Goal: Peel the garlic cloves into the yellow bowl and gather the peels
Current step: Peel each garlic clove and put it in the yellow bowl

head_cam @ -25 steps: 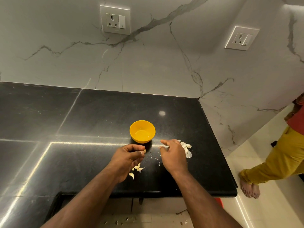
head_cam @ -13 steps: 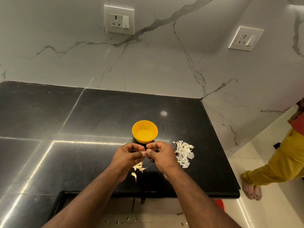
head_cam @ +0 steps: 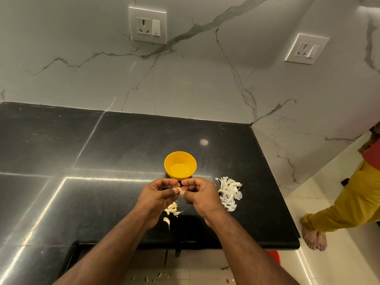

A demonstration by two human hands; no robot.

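A: Why is the yellow bowl (head_cam: 180,165) on the black surface (head_cam: 102,145) just beyond the hands?
B: Likely so peeled cloves drop straight in. The peel pile (head_cam: 229,193) lies right of them, unpeeled cloves (head_cam: 171,209) beneath.
A: And the grip?
B: The left hand (head_cam: 158,197) and right hand (head_cam: 200,195) pinch one garlic clove (head_cam: 179,189) between fingertips, probably stripping skin.
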